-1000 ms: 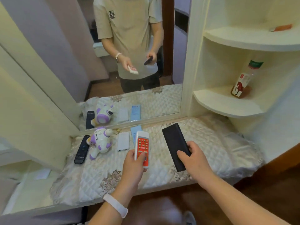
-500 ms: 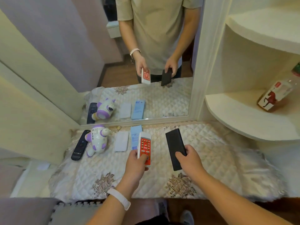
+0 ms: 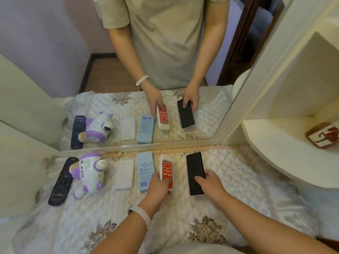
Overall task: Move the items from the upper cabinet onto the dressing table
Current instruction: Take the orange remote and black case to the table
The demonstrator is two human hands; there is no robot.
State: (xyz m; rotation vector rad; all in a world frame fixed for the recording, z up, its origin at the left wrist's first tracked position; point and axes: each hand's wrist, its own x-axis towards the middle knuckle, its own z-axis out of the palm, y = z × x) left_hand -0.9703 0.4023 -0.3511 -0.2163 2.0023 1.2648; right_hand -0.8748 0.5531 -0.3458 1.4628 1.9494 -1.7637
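Note:
My left hand (image 3: 159,186) grips the near end of a white remote with red buttons (image 3: 166,169), which lies low against the quilted dressing table (image 3: 238,180). My right hand (image 3: 211,186) holds the near end of a flat black rectangular case (image 3: 194,169), also down at the cloth to the right of the remote. Lined up to the left are a pale blue box (image 3: 145,169), a white pad (image 3: 124,174), a purple and white toy (image 3: 88,173) and a black remote (image 3: 61,181).
A mirror (image 3: 128,88) stands along the table's back edge and reflects a person and the items. A cream corner shelf (image 3: 286,153) juts over the table at the right, with a red-labelled bottle (image 3: 322,135) lying on it.
Both hands have lowered and moved forward, bringing the red-buttoned remote and the black case from the air down onto the cloth. The camera has tilted down and closer.

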